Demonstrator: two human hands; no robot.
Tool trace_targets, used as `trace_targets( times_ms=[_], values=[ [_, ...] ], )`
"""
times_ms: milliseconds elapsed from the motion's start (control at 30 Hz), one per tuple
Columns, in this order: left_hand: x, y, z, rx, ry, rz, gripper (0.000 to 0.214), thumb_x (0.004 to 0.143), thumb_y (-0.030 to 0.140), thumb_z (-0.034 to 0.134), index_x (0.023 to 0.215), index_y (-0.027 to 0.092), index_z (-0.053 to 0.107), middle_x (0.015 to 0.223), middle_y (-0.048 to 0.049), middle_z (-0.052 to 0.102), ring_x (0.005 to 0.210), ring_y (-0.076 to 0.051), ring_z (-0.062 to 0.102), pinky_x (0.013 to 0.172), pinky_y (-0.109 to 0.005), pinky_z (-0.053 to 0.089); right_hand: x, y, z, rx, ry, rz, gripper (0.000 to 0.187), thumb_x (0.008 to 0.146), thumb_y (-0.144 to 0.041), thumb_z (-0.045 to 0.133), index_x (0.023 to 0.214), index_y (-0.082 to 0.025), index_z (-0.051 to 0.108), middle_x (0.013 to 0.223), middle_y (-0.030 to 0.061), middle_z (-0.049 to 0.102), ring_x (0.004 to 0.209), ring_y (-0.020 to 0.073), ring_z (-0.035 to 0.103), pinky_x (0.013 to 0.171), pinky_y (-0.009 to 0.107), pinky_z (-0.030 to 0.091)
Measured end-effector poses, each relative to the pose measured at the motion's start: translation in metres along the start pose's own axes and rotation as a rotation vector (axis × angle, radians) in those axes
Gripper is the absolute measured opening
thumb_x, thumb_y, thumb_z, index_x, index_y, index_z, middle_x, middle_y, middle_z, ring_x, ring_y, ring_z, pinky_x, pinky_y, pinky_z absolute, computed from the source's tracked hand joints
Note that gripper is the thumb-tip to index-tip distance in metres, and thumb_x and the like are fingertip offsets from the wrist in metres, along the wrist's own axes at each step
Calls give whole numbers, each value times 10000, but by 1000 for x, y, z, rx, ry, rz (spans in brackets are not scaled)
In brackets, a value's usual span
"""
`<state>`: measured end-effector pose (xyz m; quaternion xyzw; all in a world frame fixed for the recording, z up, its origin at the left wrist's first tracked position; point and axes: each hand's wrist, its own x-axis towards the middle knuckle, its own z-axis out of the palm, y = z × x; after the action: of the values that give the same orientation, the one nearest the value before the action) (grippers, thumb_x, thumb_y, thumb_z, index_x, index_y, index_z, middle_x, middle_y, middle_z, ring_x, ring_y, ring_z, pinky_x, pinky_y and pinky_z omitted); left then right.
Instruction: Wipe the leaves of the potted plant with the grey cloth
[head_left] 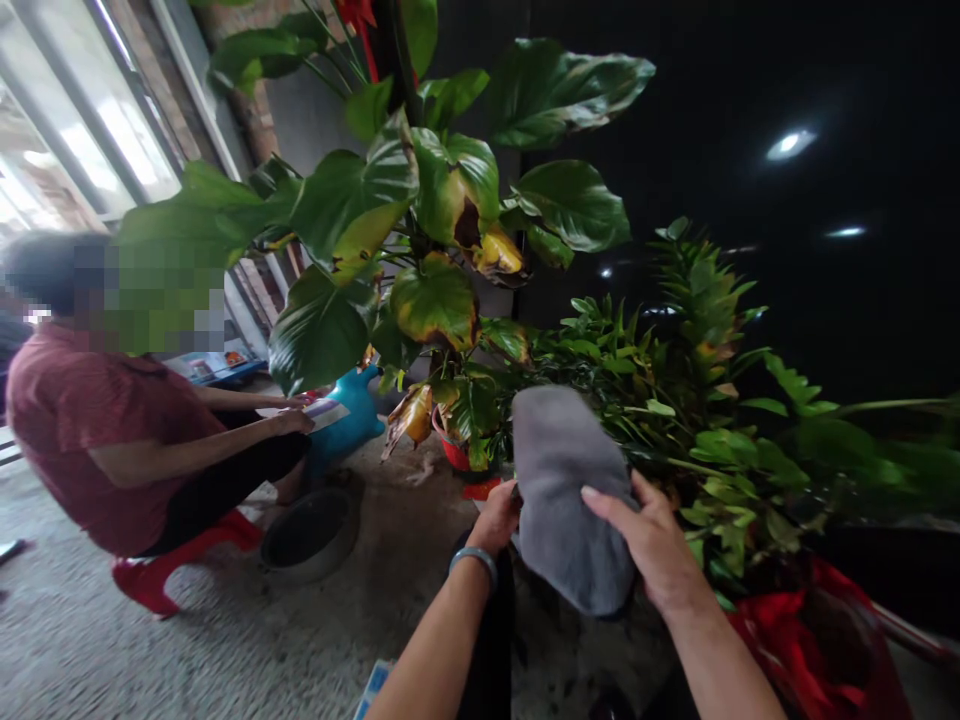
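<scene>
A grey plush insole (571, 505), long and rounded at the top, is held up in front of me, tilted slightly. My left hand (499, 515), with a bracelet at the wrist, grips its left edge; the fingertips are partly hidden behind it. On the other side, my right hand (651, 530) pinches the right edge, with the thumb lying on the plush face and the fingers behind. Just beyond the insole stand green potted plants.
A large-leaved plant (442, 300) rises ahead from a red pot (454, 455). To the left, a person (112, 430) sits on a red stool (150, 580) beside a dark basin (311, 530) and a blue container (349, 415). A red bag (780, 640) lies at lower right.
</scene>
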<state>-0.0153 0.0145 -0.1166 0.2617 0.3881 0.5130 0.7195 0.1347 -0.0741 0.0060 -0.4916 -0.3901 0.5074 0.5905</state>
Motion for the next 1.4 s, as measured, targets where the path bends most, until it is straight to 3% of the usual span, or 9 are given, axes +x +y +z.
trace_targets(
  times_ms=[133, 333, 467, 600, 700, 900, 1033, 1233, 1400],
  values=[
    [7, -3, -1, -22, 11, -34, 281, 547, 278, 834, 583, 162, 580, 541, 14, 577, 537, -138, 532, 627, -303, 448, 25, 19, -9, 3, 253, 39, 409, 456, -420, 800, 785, -207, 686, 747, 59, 759, 746, 289, 700, 665, 370, 541],
    [5, 3, -17, 60, 154, -142, 206, 615, 232, 783, 644, 147, 598, 577, -3, 595, 535, -141, 545, 597, -297, 432, -5, 65, -14, -111, 61, 245, 411, 460, -432, 781, 784, -189, 713, 788, 87, 769, 779, 320, 713, 677, 374, 544],
    [2, 12, -22, 25, 270, -132, 136, 669, 149, 720, 758, 146, 617, 627, 0, 619, 526, -117, 544, 597, -273, 447, -13, 38, -24, -83, 129, 255, 455, 436, -461, 794, 787, -186, 705, 759, 81, 764, 756, 324, 711, 651, 374, 546],
    [1, 21, -16, -149, 289, 27, 235, 681, 123, 709, 860, 183, 570, 669, 27, 611, 519, -101, 561, 555, -239, 450, 12, 4, -28, 29, 388, 40, 488, 453, -437, 810, 860, -198, 686, 798, 57, 764, 798, 296, 707, 707, 370, 555],
    [-1, 27, -11, -273, 300, 99, 235, 692, 105, 693, 833, 198, 529, 647, 44, 583, 525, -112, 584, 543, -239, 459, 28, 7, -28, 154, 494, -3, 439, 496, -394, 803, 880, -229, 669, 851, 35, 771, 882, 288, 708, 759, 382, 565],
    [-2, 40, -7, -343, 162, 51, 100, 734, 143, 671, 817, 166, 620, 636, 27, 583, 551, -118, 602, 581, -253, 470, 1, 63, -41, 140, 261, 385, 352, 548, -488, 772, 775, -232, 689, 750, 58, 770, 838, 346, 727, 684, 453, 592],
    [-2, 39, -13, -301, 36, 10, 162, 751, 185, 668, 907, 145, 682, 658, -7, 615, 567, -123, 584, 607, -264, 462, -23, 74, -48, 140, 151, 480, 415, 502, -506, 828, 783, -225, 712, 767, 61, 773, 845, 333, 726, 738, 420, 586],
    [2, 23, -32, -321, 33, 55, 292, 769, 321, 657, 1010, 158, 673, 1006, -90, 672, 733, -159, 618, 649, -284, 469, -24, 46, -16, 24, 72, 426, 493, 470, -516, 842, 825, -197, 718, 729, 80, 763, 727, 336, 721, 617, 391, 567],
    [7, 16, -23, -355, 63, 58, 311, 814, 416, 608, 970, 161, 694, 1072, -112, 705, 926, -246, 651, 797, -337, 491, 0, -13, 35, 28, 17, 112, 474, 462, -469, 815, 841, -203, 714, 781, 76, 766, 769, 321, 714, 670, 377, 559]
  ],
)
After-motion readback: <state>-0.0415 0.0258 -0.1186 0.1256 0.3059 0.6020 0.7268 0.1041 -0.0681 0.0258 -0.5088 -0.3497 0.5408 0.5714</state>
